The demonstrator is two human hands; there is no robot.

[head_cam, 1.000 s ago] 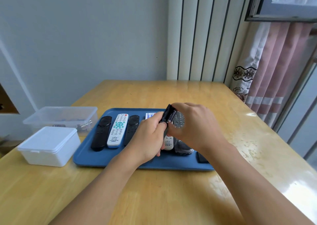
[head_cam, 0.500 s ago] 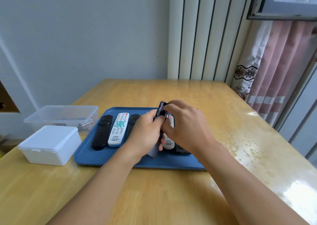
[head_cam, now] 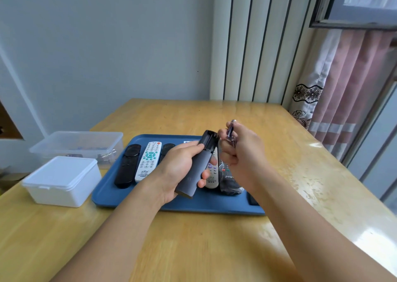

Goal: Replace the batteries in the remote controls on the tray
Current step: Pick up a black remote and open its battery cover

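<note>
Holding a dark grey remote up over the blue tray, the left hand has its fingers wrapped round the lower body, back side facing the camera. Its cover is off, so the open battery bay at the top end, pointing to about 1 o'clock, shows as a black hollow. Just beside that, at 2 o'clock, the right hand pinches what look like two purple batteries; the labels are too small to read. On the tray sit a black remote and a white remote at 9 o'clock of the hands. More remotes lie behind the hands, mostly covered, so I can't count them. A white lidded box and a clear tub stand left of the tray on the wooden table.
</note>
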